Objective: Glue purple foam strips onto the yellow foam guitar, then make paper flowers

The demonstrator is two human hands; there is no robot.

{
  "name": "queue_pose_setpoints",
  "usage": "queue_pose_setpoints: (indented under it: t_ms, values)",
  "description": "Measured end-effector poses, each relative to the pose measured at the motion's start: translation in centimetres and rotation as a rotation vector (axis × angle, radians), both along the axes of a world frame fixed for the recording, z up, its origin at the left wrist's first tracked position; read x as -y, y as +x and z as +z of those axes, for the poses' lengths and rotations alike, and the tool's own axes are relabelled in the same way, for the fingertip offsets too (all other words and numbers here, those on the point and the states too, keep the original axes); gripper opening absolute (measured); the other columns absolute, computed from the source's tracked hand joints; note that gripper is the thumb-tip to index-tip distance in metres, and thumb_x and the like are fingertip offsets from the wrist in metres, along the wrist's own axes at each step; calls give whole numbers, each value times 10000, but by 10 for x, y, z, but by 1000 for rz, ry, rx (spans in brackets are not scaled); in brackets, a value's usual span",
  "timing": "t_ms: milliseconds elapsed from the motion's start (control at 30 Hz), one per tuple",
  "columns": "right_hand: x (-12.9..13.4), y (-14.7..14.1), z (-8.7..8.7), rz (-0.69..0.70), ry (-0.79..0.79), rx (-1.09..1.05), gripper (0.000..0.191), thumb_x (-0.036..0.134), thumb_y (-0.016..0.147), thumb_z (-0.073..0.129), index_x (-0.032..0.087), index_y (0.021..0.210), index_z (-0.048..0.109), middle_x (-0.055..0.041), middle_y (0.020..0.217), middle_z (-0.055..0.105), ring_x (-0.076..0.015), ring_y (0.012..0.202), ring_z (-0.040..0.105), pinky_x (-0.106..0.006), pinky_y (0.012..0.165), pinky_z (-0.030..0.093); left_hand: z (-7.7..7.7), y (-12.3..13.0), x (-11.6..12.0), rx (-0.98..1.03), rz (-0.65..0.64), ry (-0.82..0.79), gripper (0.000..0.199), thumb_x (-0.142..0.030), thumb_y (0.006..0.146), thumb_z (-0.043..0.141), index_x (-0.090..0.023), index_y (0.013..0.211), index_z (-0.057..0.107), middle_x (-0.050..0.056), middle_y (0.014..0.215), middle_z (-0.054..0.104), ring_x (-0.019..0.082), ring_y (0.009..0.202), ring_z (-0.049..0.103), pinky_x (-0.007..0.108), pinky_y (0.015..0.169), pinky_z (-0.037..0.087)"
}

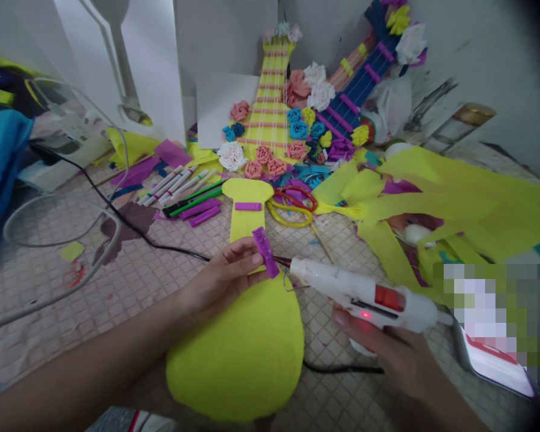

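Between the fingertips of my left hand (229, 267) is a short purple paper strip (264, 249), tilted above a yellow guitar-shaped cutout (238, 348). My right hand (391, 348) grips a white glue gun (337, 285) whose red light is lit. The gun's dark nozzle meets or nearly meets the strip, with a thin thread of glue hanging below it. Another purple strip (248, 206) lies across the upper neck of the cutout, which rests flat on the tabletop. My left hand hides part of the neck.
Purple strips (200, 210), a green cutter (193, 199), markers (171, 185) and scissors (292, 213) lie beyond the cutout. Decorated paper guitars (270, 114) lean at the back. Yellow paper (468, 192) and a phone (499, 366) are at right. Cables (130, 225) cross the left.
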State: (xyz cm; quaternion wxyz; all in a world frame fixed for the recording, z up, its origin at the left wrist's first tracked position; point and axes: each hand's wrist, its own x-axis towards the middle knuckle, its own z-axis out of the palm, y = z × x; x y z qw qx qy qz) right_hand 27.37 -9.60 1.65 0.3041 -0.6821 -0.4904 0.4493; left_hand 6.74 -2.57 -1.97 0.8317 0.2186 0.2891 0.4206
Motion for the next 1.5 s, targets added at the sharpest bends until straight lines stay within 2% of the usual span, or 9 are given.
queue_pose_setpoints:
  t_ms: [233, 367, 533, 700, 933, 1233, 1500]
  values:
    - [1, -2, -1, -31, 50, -27, 207, 422, 646, 645, 226, 592, 610, 17, 502, 556, -142, 463, 507, -234, 411, 440, 2, 0, 0, 6, 22, -4, 136, -119, 716, 663, -160, 842, 631, 5, 808, 651, 115, 773, 615, 231, 764, 484]
    - [0, -3, 0, 0, 86, -9, 211, 419, 653, 637, 216, 625, 589, 13, 541, 566, -137, 481, 514, -232, 426, 452, 3, 1, -1, -1, 20, 24, 116, -115, 727, 651, -157, 834, 640, 2, 804, 656, 109, 763, 612, 224, 763, 477]
    - [-2, -1, 2, 62, 83, 6, 214, 400, 679, 613, 215, 585, 562, 21, 495, 521, -127, 450, 482, -225, 401, 431, 3, 1, -2, 6, 20, 30, 119, -116, 723, 653, -158, 834, 639, 0, 796, 655, 110, 758, 609, 227, 751, 477]
    - [0, -1, 3, 1, -1, 0, 212, 445, 656, 622, 237, 614, 618, 15, 486, 541, -146, 452, 502, -238, 396, 437, 1, -1, -3, -11, 32, 32, 121, -116, 714, 661, -158, 826, 641, -6, 792, 648, 104, 763, 603, 224, 765, 479]
    - [1, 0, 1, -48, -13, 1, 206, 415, 666, 632, 221, 597, 618, 22, 469, 511, -131, 444, 464, -225, 379, 393, -2, -3, -6, 26, 38, 16, 135, -117, 698, 681, -165, 821, 650, -18, 792, 650, 88, 738, 609, 207, 757, 488]
    - [-1, 2, -1, 80, 35, -7, 179, 400, 692, 588, 225, 661, 596, 7, 552, 553, -149, 506, 502, -252, 458, 436, -1, -4, -8, 12, 51, 50, 160, -123, 694, 689, -149, 847, 650, -11, 805, 653, 87, 750, 606, 211, 750, 496]
    - [1, -2, 0, -24, 20, -20, 183, 391, 645, 629, 215, 613, 593, 19, 545, 555, -137, 511, 517, -235, 466, 447, 0, -3, -6, 25, 51, 21, 157, -122, 687, 691, -154, 833, 644, -18, 786, 650, 86, 725, 608, 211, 736, 498]
